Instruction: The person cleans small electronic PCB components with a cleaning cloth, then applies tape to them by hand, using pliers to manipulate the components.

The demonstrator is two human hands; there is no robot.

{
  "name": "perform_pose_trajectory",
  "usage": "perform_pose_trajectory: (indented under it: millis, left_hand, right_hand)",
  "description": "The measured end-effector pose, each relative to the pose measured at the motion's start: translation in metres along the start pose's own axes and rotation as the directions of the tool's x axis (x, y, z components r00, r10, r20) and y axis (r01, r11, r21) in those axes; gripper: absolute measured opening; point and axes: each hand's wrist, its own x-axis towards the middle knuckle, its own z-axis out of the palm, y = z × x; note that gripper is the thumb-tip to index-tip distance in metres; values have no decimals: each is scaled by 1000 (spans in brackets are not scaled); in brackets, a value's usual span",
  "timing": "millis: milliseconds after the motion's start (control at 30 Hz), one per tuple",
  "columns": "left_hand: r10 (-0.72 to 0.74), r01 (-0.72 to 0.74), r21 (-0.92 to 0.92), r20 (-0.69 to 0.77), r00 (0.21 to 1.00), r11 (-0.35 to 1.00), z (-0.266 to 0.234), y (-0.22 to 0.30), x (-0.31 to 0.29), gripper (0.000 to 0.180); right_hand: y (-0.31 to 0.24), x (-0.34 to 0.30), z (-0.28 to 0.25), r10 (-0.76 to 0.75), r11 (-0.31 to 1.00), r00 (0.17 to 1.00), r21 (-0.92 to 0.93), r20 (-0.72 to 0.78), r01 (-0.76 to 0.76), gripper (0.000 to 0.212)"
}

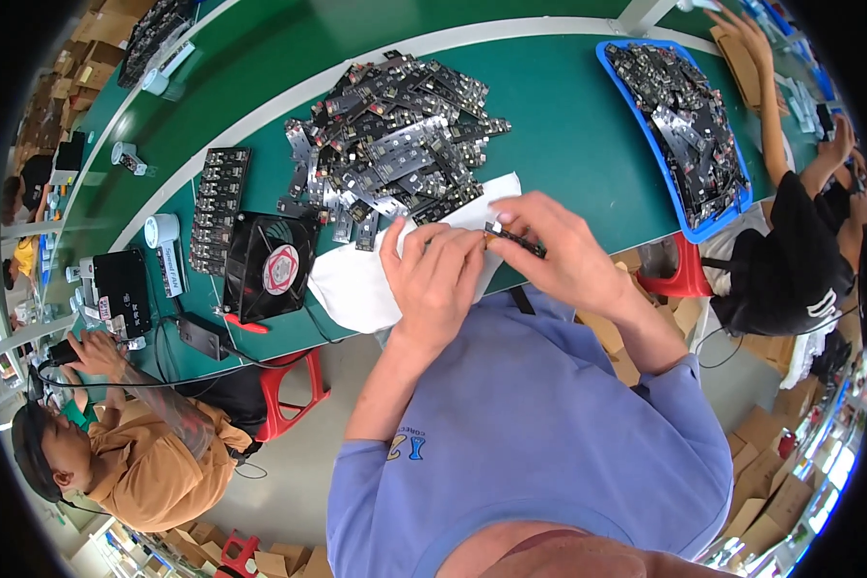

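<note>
Closest to the camera is the person's blue sleeved shirt (539,424), with both forearms rising from it toward the green worktop (559,125). Both hands meet just above the worktop's near edge. The left hand (433,275) is curled, its fingers bent inward toward the right hand, touching or nearly touching the near end of a small dark circuit strip (515,239). The right hand (559,246) pinches that strip between thumb and fingertips. The strip's long axis runs left to right, tilted slightly, and it sits between the two hands, with the right hand carrying most of the grip. Under the hands lies a white cloth (356,284), spread on the worktop. Left of it stands a black cooling fan (270,265) with a red and white hub, beside a black tray of parts (217,207). Beyond the cloth sprawls a big heap of dark circuit strips (390,135). Far right, a blue tray (684,125) holds more strips, next to a co-worker in black (790,250).
</note>
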Motion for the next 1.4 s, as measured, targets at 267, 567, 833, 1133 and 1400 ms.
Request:
perform_pose_trajectory:
  millis: [267,567,833,1133,1400]
  left_hand:
    - [3,-8,74,72,997,997,-2,-3,4,18]
    - [-6,8,-14,173,985,1000,-9,-10,10,16]
    - [-3,22,-72,253,967,997,-19,-14,15,14]
    - [169,-169,-24,289,942,985,-26,-29,-4,29]
    - [188,-191,-22,313,931,981,-24,-28,-5,40]
  right_hand:
    - [8,-5,-18,492,822,854,232,172,-520,24]
    - [14,6,-23,590,720,750,225,299,-656,32]
    - [16,6,-22,527,719,784,319,329,-617,29]
    - [12,5,-19,543,723,784,307,301,-619,24]
    - [2,1,-12,311,927,941,175,134,-332,24]
